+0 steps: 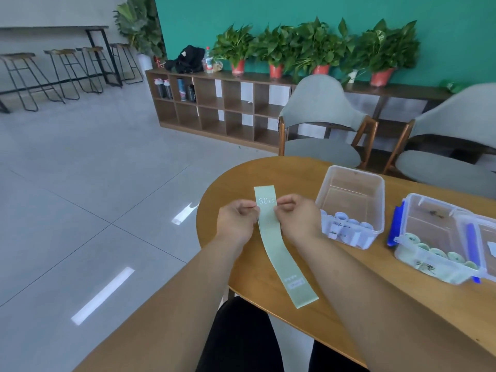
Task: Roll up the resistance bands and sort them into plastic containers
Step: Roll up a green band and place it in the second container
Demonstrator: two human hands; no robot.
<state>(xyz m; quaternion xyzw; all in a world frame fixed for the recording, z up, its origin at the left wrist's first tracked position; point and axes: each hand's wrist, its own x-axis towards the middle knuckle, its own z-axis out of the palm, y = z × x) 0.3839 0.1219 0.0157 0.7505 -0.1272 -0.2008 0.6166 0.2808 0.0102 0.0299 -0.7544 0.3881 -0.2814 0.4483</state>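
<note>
A flat pale green resistance band (273, 242) marked "30 LB" lies lengthwise on the round wooden table (241, 178). My left hand (236, 221) pinches its left edge near the far end, and my right hand (298, 218) pinches the right edge opposite. The band's near end rests unrolled by the table's front edge. To the right, a clear plastic container (351, 189) holds several rolled pale blue bands (346, 226). Further right, a second clear container (418, 226) with blue clips holds several rolled green bands (440, 255).
Two grey chairs (322, 116) (456, 146) stand behind the table. A wooden cubby shelf (220, 108) with potted plants (316, 47) lines the teal wall. Bar stools (61, 73) stand at the far left on the grey tiled floor.
</note>
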